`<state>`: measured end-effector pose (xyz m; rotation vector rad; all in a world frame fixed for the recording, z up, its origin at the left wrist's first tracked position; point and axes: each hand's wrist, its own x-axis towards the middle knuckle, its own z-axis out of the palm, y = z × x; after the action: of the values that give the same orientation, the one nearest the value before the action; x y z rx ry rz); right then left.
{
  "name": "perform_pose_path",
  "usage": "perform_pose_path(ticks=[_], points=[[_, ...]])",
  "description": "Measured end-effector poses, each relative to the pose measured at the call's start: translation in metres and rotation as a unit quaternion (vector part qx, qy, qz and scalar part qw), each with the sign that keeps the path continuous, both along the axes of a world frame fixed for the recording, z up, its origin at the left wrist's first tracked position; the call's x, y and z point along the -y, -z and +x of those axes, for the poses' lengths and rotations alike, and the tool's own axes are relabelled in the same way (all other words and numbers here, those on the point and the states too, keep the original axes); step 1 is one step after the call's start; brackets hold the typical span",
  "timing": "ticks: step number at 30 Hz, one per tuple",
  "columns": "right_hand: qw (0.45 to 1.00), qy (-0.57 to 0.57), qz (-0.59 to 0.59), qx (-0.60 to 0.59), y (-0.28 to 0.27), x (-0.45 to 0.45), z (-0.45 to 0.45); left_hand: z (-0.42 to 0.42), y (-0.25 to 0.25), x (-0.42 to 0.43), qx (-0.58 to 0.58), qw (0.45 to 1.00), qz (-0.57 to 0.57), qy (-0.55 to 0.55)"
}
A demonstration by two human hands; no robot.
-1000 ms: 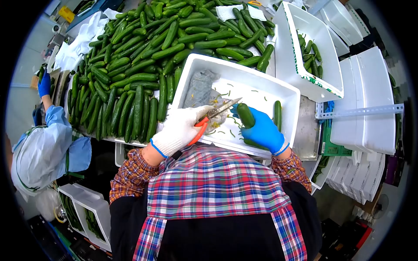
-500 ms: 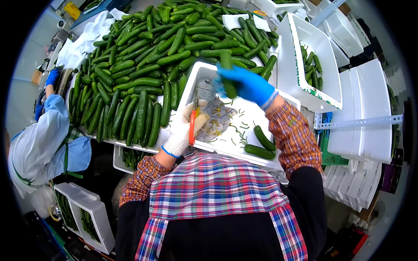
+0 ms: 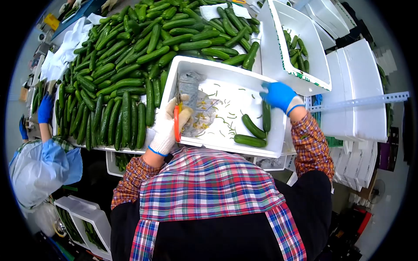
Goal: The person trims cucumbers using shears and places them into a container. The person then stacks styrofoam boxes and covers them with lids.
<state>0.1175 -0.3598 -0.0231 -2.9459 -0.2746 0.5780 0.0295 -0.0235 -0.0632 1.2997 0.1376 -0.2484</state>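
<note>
My left hand (image 3: 172, 126), in a white knit glove with a blue cuff edge, is closed around orange-handled scissors (image 3: 176, 122) over the left side of a white foam box (image 3: 226, 71). My right hand (image 3: 281, 96), in a blue glove, is over the box's right wall with its fingers apart. Just below those fingers stands a cucumber (image 3: 266, 116) along the inner right side. Two more cucumbers, one slanted (image 3: 253, 126) and one lying flat (image 3: 250, 140), rest beside it. Small green stem trimmings (image 3: 226, 117) and a crumpled grey sheet (image 3: 190, 82) cover part of the box floor.
A large heap of cucumbers (image 3: 126, 82) spreads over the table behind and left. Another white box (image 3: 272, 52) holding several cucumbers stands at upper right. A perforated metal bar (image 3: 361, 103) juts in from the right. At left, a co-worker's blue-gloved hand (image 3: 45, 108) reaches toward the heap.
My right hand has moved right and down from above the box's middle, and the cucumber it held is now in the box by the right wall. The scissors remain in my left hand.
</note>
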Motion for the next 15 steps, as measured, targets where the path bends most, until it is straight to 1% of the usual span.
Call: perform_pose_path(ticks=[2,3,4,6,7,8,10,11,12,14,15], points=[[0.990,0.087,-0.081,-0.077,0.017,0.001,-0.021,0.002,0.000,0.002,-0.006,0.999,0.032,0.000],[0.989,0.035,-0.142,-0.032,0.049,0.014,-0.029,0.002,0.002,0.002,-0.005,0.999,0.033,0.002],[0.989,0.039,-0.140,-0.031,0.063,0.012,-0.035,0.002,0.007,0.001,-0.001,1.000,0.020,0.009],[0.991,0.042,-0.126,0.023,0.081,0.002,-0.043,0.003,0.006,0.001,0.005,1.000,0.012,0.021],[0.986,0.089,-0.140,0.017,0.091,-0.001,-0.038,0.003,0.004,0.001,-0.005,1.000,0.023,0.016],[0.986,0.095,-0.136,0.017,0.093,-0.001,-0.034,0.002,0.002,0.001,-0.015,0.999,0.034,0.011],[0.991,0.096,-0.056,0.072,0.096,-0.002,-0.028,0.001,0.004,0.001,-0.010,0.999,0.038,0.009],[0.995,0.079,-0.040,0.045,0.085,-0.007,-0.027,0.000,0.005,0.001,-0.007,0.999,0.037,0.000],[0.995,0.080,-0.038,0.045,0.084,-0.008,-0.029,-0.002,0.006,0.001,-0.006,0.999,0.039,0.001],[0.996,0.043,-0.069,0.046,0.082,-0.011,-0.030,-0.003,0.008,-0.001,0.011,1.000,0.021,0.002],[0.995,0.048,-0.051,0.069,0.079,-0.011,-0.031,-0.003,0.008,-0.002,0.016,0.999,0.026,0.007]])
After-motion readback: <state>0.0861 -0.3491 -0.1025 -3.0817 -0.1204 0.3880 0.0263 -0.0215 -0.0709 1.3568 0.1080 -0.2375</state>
